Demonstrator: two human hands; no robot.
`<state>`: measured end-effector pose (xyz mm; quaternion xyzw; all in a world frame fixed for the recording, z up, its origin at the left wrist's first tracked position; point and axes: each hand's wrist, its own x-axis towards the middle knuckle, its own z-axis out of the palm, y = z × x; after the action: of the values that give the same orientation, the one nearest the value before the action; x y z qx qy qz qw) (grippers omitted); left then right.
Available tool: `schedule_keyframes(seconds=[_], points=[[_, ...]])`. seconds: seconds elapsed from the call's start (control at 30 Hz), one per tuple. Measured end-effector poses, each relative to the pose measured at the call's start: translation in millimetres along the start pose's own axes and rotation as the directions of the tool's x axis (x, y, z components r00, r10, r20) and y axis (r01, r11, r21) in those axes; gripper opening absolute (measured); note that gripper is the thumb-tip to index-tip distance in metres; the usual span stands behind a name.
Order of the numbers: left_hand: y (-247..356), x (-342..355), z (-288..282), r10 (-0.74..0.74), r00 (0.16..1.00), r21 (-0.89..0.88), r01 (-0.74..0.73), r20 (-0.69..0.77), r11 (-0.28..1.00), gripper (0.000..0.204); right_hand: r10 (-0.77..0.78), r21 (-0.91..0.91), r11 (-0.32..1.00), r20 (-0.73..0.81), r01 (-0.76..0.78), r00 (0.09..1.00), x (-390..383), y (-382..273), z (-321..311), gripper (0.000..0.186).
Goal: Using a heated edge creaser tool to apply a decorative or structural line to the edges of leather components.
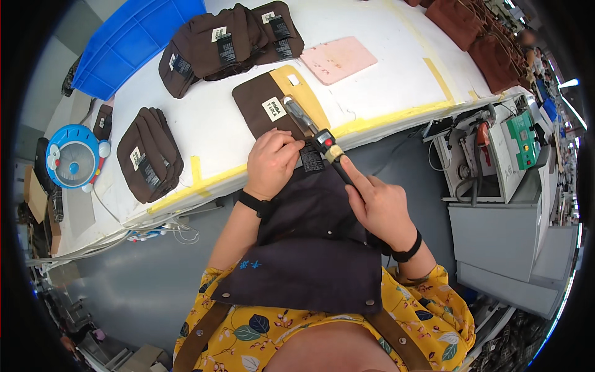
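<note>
A brown fabric piece (251,99) with a white label (274,108) lies at the table's near edge, alongside a yellow board (310,93). My left hand (273,161) has curled fingers gripping its near edge, beside a dark printed tag (312,160) hanging over the edge. My right hand (381,208) is closed on a black-handled tool (325,142) with a red button, index finger along it. The tool's metal head lies over the fabric beside the white label; whether it touches cannot be told.
Brown piece stacks (149,173), (226,46), a blue crate (118,43), pink slab (338,59) and blue fan (73,155) occupy the white table (403,87). Rust-brown bags (489,65) lie at upper right, a machine with green box (520,139) below, a person (534,59) beyond.
</note>
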<state>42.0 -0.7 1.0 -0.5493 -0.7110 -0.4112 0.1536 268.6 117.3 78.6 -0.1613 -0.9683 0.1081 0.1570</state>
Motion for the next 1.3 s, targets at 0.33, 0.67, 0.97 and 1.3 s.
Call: schedule_keyframes(seconds=[0.33,0.67,0.97,1.3], points=[[2,2,0,-0.004,1.0,0.008,0.004,0.009,1.0,0.017,-0.066,-0.02,0.998,-0.06,0.065,0.996,54,6,17,0.058],[-1,-1,-2,-0.002,1.0,0.016,0.002,0.003,1.0,0.017,-0.033,-0.003,0.999,0.02,0.033,0.999,51,-1,4,0.056],[-1,1,-2,0.001,1.0,0.007,-0.001,0.004,1.0,0.018,-0.025,0.002,1.0,-0.049,0.025,0.998,86,0,33,0.052],[1,1,-2,0.006,1.0,0.013,-0.006,0.014,1.0,0.018,-0.04,0.002,0.999,-0.064,0.04,0.997,91,5,42,0.052]])
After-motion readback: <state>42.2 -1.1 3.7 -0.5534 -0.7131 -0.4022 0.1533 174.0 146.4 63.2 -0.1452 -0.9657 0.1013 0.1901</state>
